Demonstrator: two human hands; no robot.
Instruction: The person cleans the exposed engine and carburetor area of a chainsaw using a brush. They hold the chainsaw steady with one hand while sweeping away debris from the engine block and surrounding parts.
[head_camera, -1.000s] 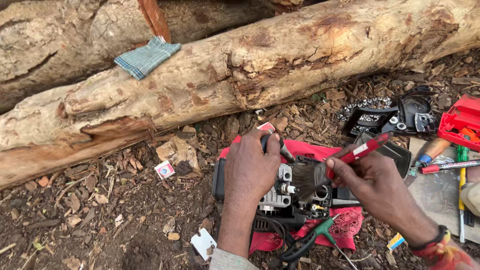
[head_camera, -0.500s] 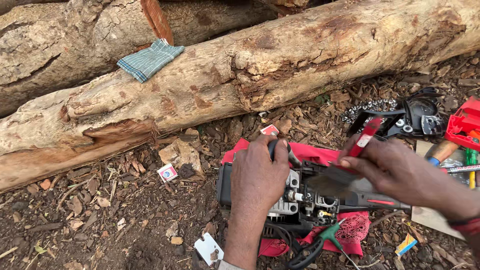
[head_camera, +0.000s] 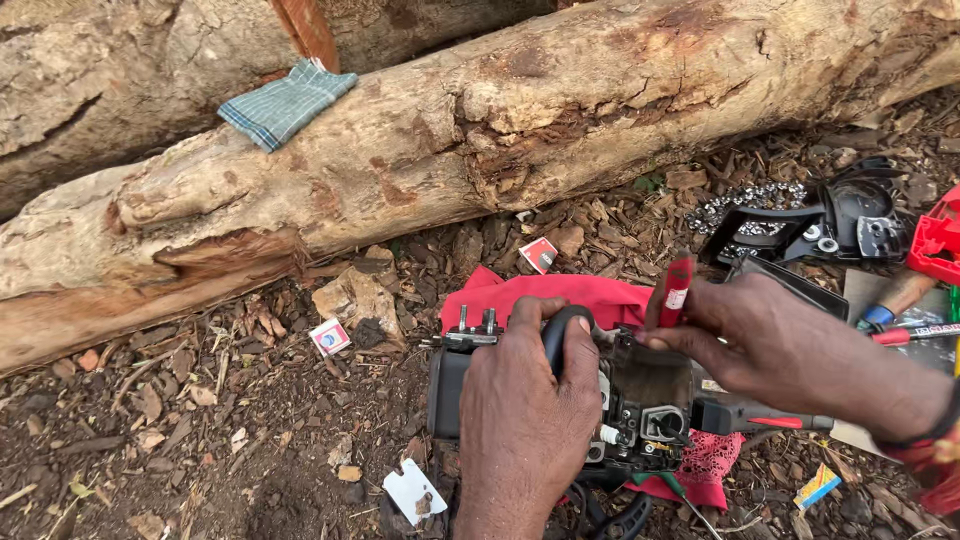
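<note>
Hands on a stripped chainsaw body (head_camera: 640, 400) lying on a red cloth (head_camera: 580, 295) below the log (head_camera: 520, 130).
Left hand (head_camera: 530, 410) wraps its black handle (head_camera: 556, 335); right hand (head_camera: 770, 345) pinches a red tool (head_camera: 676, 290) — one folded checked cloth (head_camera: 285, 102) on the log, two logs, chain (head_camera: 750, 200) right of the saw.

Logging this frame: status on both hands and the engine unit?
Left hand clamped on black handle of stripped chainsaw engine. Right hand pinching red-handled tool above it. Engine sits on red cloth; nothing blocking.
</note>
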